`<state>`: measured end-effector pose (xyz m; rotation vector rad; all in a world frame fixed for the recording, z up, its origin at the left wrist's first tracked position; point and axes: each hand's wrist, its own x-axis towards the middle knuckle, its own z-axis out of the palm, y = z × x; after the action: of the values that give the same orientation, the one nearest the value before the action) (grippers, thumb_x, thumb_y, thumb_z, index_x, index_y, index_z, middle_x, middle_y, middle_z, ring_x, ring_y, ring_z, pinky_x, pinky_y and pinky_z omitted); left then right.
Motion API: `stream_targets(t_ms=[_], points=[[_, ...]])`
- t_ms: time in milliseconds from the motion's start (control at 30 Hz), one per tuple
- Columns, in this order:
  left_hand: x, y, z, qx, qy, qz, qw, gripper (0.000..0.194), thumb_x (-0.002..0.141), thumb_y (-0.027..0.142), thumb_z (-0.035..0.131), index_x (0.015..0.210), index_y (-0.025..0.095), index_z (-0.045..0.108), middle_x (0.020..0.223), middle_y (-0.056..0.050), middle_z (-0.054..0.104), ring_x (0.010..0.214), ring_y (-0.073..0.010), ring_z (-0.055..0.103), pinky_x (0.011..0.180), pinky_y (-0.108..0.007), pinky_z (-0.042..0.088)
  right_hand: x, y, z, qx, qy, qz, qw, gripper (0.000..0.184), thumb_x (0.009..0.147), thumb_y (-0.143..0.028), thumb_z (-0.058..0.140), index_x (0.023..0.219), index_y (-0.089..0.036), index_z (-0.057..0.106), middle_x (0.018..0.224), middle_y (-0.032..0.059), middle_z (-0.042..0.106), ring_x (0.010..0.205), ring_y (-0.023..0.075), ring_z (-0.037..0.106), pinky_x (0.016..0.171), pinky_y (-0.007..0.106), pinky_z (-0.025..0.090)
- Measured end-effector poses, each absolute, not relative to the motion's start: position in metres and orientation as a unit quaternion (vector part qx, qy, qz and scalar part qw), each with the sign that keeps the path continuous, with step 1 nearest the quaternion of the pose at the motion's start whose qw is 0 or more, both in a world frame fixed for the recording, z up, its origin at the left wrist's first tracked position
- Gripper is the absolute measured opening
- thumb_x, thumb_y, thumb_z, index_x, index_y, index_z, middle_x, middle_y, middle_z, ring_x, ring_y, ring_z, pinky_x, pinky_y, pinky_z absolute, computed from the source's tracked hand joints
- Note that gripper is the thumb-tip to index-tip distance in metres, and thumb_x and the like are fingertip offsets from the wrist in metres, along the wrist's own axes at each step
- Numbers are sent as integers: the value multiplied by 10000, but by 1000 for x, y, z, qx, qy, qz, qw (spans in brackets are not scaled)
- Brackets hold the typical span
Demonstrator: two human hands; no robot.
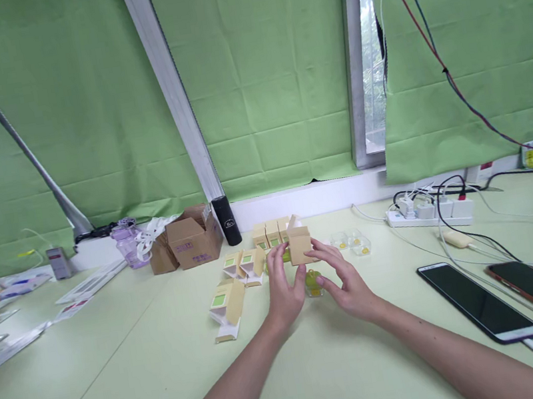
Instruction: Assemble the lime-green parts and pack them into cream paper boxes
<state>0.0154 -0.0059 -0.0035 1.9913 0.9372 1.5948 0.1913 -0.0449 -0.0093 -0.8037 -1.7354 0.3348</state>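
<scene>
Left hand (285, 291) and right hand (350, 286) flank the carton (301, 249), just beyond the jar (315, 290); I cannot tell whether either grips. Positioning the carton seems underway; the next move calls for steadiness.

We see plain tan on the small box (300, 249), while the opened cartons (234, 299) are pale yellow outside, white inside, each with a green square. The little jar (313, 282) shows us olive green above and yellow below; yellow spots mark the clear cups (362, 247). Our tabletop (163, 377) is a pale yellow-green (close kin to the brighter green of the curtains (257, 79), creased in a faint grid). We also make out a black tumbler (227, 222) with a white mark, purple print on a brown cardboard box (195, 243), a lilac bottle (127, 245), and red and blue cables (445, 71).
</scene>
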Motion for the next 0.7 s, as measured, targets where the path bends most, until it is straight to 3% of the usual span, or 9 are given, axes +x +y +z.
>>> stream_targets(t_ms=[233, 367, 500, 700], points=[[8, 12, -4, 674, 389, 602, 180, 411, 861, 483, 752, 1161, 229, 633, 1184, -111, 612, 1201, -321, 541, 1071, -494, 420, 186, -52, -7, -303, -774, 126, 542, 573, 996, -267, 544, 1545, -380, 421, 1580, 40, 500, 1420, 312, 418, 1190, 620, 383], [4, 23, -6, 648, 403, 602, 234, 426, 844, 482, 750, 1136, 195, 630, 1144, -105, 645, 1125, -295, 587, 1012, -456, 447, 189, -45, -13, -353, -759, 103, 537, 541, 937, -198, 590, 1451, -344, 511, 1459, 62, 597, 1350, 321, 474, 1124, 598, 449], [0, 32, -12, 629, 415, 587, 295, 434, 820, 424, 750, 1152, 177, 619, 1143, -106, 676, 1075, -277, 614, 982, -448, 466, 193, -34, -26, -452, -751, 75, 475, 550, 833, -239, 742, 1359, -287, 588, 1274, 121, 681, 1211, 367, 572, 961, 556, 531], [2, 34, -16, 616, 435, 563, 339, 457, 744, 254, 743, 1169, 199, 583, 1205, -106, 676, 1050, -262, 645, 964, -452, 497, 199, -25, -37, -522, -754, 24, 399, 437, 793, -155, 735, 1209, -258, 652, 1065, 101, 737, 992, 309, 649, 820, 395, 507]])
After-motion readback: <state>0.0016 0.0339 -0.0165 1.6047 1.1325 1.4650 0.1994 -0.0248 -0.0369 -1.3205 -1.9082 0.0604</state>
